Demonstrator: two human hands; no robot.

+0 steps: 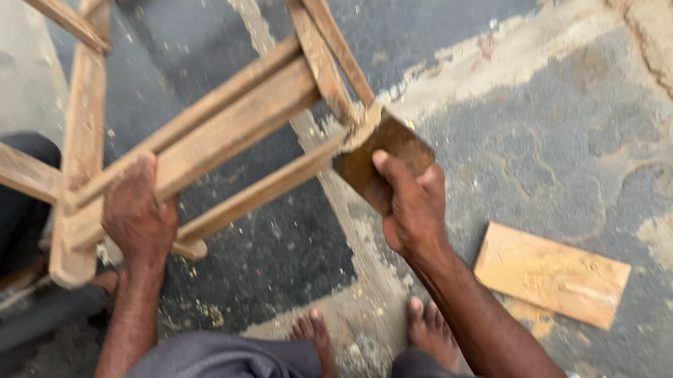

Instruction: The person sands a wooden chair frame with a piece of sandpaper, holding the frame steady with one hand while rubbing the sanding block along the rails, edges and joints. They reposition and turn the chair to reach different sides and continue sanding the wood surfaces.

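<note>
Hands at a wooden frame on a patched floor
Left hand (pixel 137 212) grips a rail of the wooden frame (pixel 208 135); right hand (pixel 410 202) clasps a brown sanding sheet (pixel 383 156) against the frame's corner; a flat board (pixel 552 273) lies near, on the floor (pixel 575 108).

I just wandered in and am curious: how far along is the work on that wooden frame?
The wooden frame already looks joined, its rails and legs holding together. In hand: the left hand steadies a rail while the right hand presses a brown sheet, seemingly sandpaper, against a leg end. How much rubbing remains cannot be told; a loose wooden board lies unused on the floor.
</note>
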